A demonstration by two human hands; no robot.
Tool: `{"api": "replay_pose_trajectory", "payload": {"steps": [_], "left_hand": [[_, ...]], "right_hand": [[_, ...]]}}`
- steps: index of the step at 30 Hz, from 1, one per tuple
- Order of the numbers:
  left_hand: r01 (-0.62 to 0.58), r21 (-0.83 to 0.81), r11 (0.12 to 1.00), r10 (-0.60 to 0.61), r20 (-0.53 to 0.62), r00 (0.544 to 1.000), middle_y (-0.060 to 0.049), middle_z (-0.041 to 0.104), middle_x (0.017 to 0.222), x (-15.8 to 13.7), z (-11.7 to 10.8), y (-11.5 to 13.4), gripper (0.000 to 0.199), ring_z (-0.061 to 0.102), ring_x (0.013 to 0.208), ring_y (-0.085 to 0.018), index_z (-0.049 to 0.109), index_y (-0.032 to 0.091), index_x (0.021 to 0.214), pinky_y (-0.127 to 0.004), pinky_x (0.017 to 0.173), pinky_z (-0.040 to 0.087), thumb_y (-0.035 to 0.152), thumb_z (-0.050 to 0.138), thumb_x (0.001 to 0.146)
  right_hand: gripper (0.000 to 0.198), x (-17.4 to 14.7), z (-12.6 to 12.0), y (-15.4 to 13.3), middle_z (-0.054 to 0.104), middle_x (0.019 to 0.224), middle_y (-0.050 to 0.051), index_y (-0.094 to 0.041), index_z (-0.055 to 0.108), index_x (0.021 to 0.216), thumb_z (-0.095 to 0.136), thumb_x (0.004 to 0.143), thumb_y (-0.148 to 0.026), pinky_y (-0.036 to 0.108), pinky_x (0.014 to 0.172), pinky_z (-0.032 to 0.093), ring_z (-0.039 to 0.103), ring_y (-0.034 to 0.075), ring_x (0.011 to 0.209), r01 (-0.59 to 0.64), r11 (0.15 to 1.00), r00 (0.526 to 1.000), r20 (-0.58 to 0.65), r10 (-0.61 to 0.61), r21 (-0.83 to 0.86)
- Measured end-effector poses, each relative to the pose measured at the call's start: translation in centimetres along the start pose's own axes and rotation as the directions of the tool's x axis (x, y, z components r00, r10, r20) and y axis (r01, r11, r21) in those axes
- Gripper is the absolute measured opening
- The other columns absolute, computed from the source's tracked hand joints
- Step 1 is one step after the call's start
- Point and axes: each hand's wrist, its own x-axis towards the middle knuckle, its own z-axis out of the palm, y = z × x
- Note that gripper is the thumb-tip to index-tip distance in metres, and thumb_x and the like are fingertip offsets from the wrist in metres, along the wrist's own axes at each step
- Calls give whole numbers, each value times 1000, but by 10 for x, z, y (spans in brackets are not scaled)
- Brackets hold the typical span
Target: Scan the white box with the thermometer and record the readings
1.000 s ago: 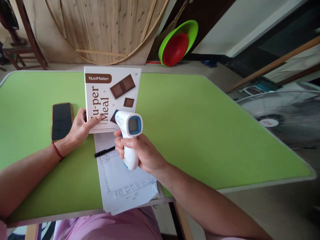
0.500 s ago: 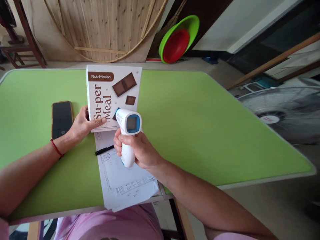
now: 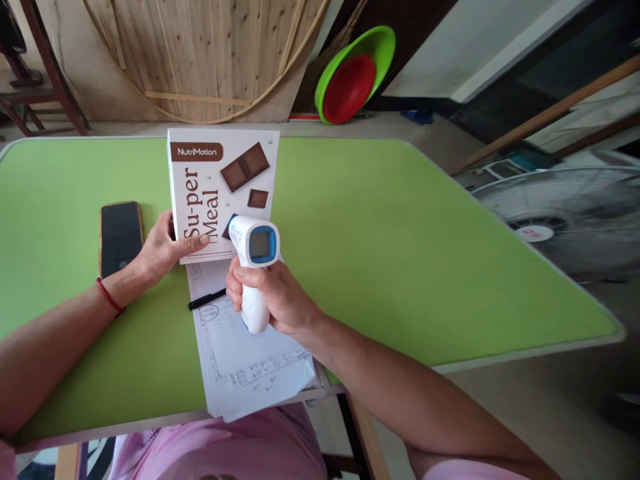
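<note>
My left hand [image 3: 163,250] grips the lower left edge of a white box [image 3: 235,150] printed "NutriMotion Su-per Meal", its thumb across the front and the other fingers hidden behind. In my right hand [image 3: 273,290] is a white and blue infrared thermometer [image 3: 256,303], fingers wrapped round its handle. The thermometer's nose overlaps the lower right of the box front; whether they touch I cannot tell. Its screen looks grey, with no readable figures. Below the box lie printed paper sheets [image 3: 250,377] with a black pen [image 3: 207,299] on them.
The green table [image 3: 425,267] spans the view. A dark phone [image 3: 121,237] lies left of the box. Past the right edge stands a fan [image 3: 535,230]. Beyond the far edge are green [image 3: 383,53] and red [image 3: 350,90] basins, a round wooden board [image 3: 215,53] and a chair [image 3: 50,80].
The whole view has shifted slightly. Both hands keep their hold on the box and the thermometer, with almost no change between them.
</note>
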Motion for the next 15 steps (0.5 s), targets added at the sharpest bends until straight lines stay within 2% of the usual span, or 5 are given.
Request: {"api": "replay_pose_trajectory", "payload": {"steps": [3,6,9,12,15], "left_hand": [[14,4,1000,-14,-10,1000,-10,80,108,0,-2,-4,55,75,99,-33,73,19,108,-48,89,63,52,98,72],[26,20,999,-24,-91,996,-11,79,113,-2,-6,-10,61,74,100,-33,70,20,113,-47,88,63,51,99,71],[2,-17,1000,-4,-106,994,-11,78,117,-1,-7,-14,63,74,107,-35,69,20,116,-49,92,63,56,98,73],[-53,-78,996,45,-102,994,-12,77,123,2,-8,-13,63,73,117,-38,70,20,117,-53,102,61,61,95,75],[-140,-89,986,124,-158,980,-11,77,125,6,-10,-14,62,72,122,-38,67,22,117,-56,108,59,59,95,77]], "right_hand": [[26,1,0,1,57,57,-7,-24,59,81,75,77,-44,29,53,45,53,12,51,-16,999,1000,-6,16,34],[33,1,-4,-1,58,58,-9,-25,60,96,78,77,-45,29,53,46,53,12,51,39,999,999,31,-40,5],[32,-3,-14,-9,60,63,-6,-24,59,90,80,78,-45,31,56,48,55,13,55,161,968,987,37,-156,-192],[33,-8,-26,-20,61,69,-3,-24,57,78,83,76,-44,32,57,47,55,13,60,224,858,944,-116,-309,-463],[33,-10,-38,-27,63,70,-2,-24,59,78,83,76,-46,34,58,48,56,15,62,213,791,900,-200,-387,-573]]}}
